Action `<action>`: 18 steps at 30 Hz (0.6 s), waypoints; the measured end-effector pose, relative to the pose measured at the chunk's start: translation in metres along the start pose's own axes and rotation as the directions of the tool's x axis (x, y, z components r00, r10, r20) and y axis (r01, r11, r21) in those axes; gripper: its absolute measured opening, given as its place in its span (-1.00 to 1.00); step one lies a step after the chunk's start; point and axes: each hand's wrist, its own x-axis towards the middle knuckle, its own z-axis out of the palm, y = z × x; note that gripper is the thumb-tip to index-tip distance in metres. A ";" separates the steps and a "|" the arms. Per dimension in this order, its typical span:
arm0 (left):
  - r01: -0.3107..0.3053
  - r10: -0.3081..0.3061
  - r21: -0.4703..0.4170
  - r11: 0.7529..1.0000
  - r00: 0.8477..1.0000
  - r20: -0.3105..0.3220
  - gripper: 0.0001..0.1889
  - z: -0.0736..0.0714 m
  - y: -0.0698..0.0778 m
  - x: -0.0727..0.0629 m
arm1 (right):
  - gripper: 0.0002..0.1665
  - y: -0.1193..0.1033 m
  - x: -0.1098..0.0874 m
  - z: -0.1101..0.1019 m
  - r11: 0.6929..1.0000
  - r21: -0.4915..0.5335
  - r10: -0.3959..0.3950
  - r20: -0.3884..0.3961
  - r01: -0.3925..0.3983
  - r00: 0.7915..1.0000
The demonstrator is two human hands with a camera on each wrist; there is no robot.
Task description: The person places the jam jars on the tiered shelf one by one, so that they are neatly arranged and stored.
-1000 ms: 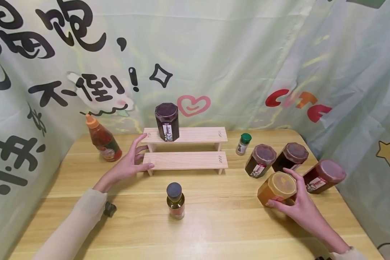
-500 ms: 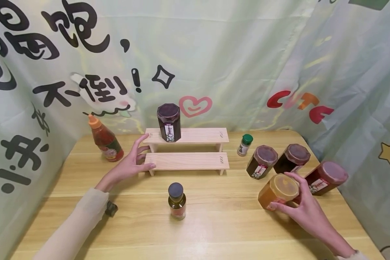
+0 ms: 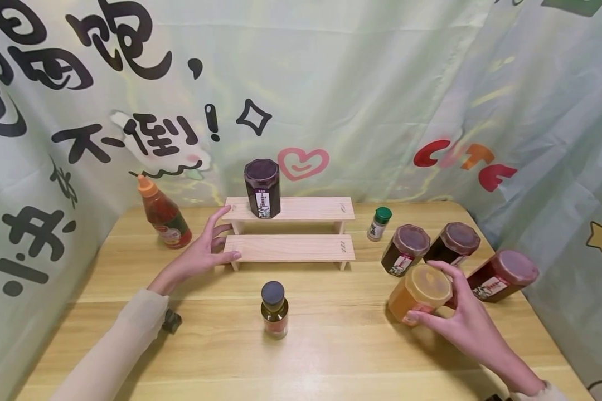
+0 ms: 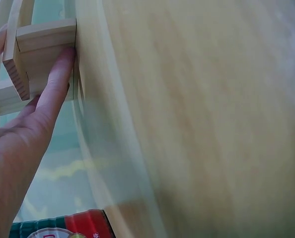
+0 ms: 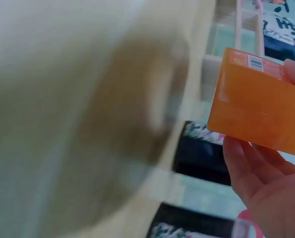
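Observation:
My right hand [image 3: 464, 309] grips an amber-orange jar [image 3: 412, 303], thumb on the near side and fingers round the far side. In the right wrist view the orange jar [image 5: 264, 106] is raised off the table, its shadow lying below. My left hand [image 3: 200, 250] holds the left end of a two-step wooden shelf rack [image 3: 288, 248], thumb at the lower step and index finger up at the upper one. The left wrist view shows a digit pressed along the rack's end support [image 4: 45, 37]. One dark purple jar [image 3: 262, 189] stands on the upper step.
Two dark jars [image 3: 405, 250] [image 3: 451, 243] and a red jar [image 3: 504, 275] stand right of the rack. Beside them is a small green-capped shaker [image 3: 379, 224]. A dark-capped bottle [image 3: 275, 309] stands in front, a red sauce bottle [image 3: 165, 214] at left. A printed curtain [image 3: 361, 100] hangs behind.
My right hand has lifted the orange jar and shifted it slightly to the left. My left hand keeps its place on the rack. The head view has shifted a little.

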 end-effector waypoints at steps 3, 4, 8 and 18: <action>0.003 -0.003 -0.003 1.000 1.000 0.004 0.18 -0.001 0.000 0.000 | 0.38 -0.009 0.008 0.001 1.000 0.011 -0.029 0.001 0.029 1.000; 0.004 -0.004 -0.003 1.000 1.000 0.005 0.18 -0.001 -0.001 0.000 | 0.38 -0.011 0.011 0.002 0.999 0.023 -0.044 0.002 0.044 0.999; 0.005 -0.005 0.003 1.000 1.000 0.005 0.19 -0.003 -0.002 0.001 | 0.38 -0.024 0.023 0.004 0.992 0.069 -0.103 0.000 0.103 0.995; -0.008 0.008 -0.001 1.000 1.000 0.001 0.19 -0.002 -0.001 0.002 | 0.35 -0.064 0.067 -0.001 0.975 0.136 -0.180 0.030 0.174 0.983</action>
